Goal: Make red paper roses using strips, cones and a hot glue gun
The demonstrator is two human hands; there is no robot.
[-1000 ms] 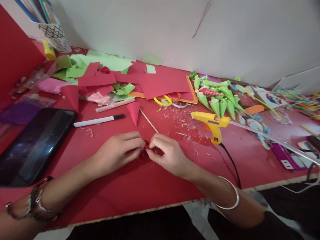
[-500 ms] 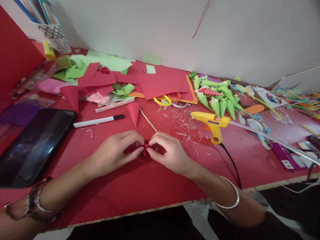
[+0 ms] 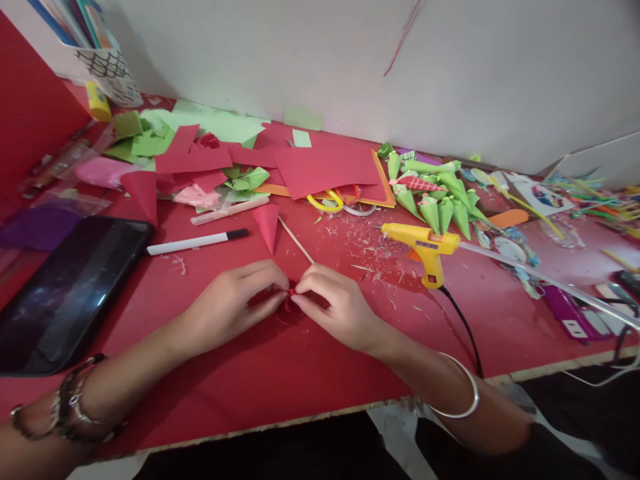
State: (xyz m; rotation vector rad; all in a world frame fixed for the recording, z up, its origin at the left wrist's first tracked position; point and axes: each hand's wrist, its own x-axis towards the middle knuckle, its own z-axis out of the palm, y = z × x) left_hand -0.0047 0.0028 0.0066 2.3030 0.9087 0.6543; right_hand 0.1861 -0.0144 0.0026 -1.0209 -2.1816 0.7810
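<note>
Fingertips of my left hand point(image 3: 237, 300) and my right hand point(image 3: 335, 303) meet, pinching a thin red thread point(image 3: 291, 292) between them. Loops of it hang just below the fingers, hard to make out against the red table point(image 3: 280, 373). Beyond the hands lies a red paper cone point(image 3: 267, 225), point toward me. A thin wooden stick point(image 3: 296, 240) runs from beside the cone to my right fingers. To the right rests a yellow glue gun point(image 3: 423, 243) with a clear glue stick point(image 3: 540, 277) in its back.
A black phone point(image 3: 75, 293) and a capped marker point(image 3: 197, 242) lie left. Red paper sheets point(image 3: 325, 167) and green scraps point(image 3: 155, 137) spread along the wall. Green paper cones point(image 3: 445, 200) are heaped at the back right. The glue gun's black cord point(image 3: 465, 327) runs over the front edge.
The fingertips have drawn slightly closer on the thread, and its loops sit a little tighter. Everything else stays where it was.
</note>
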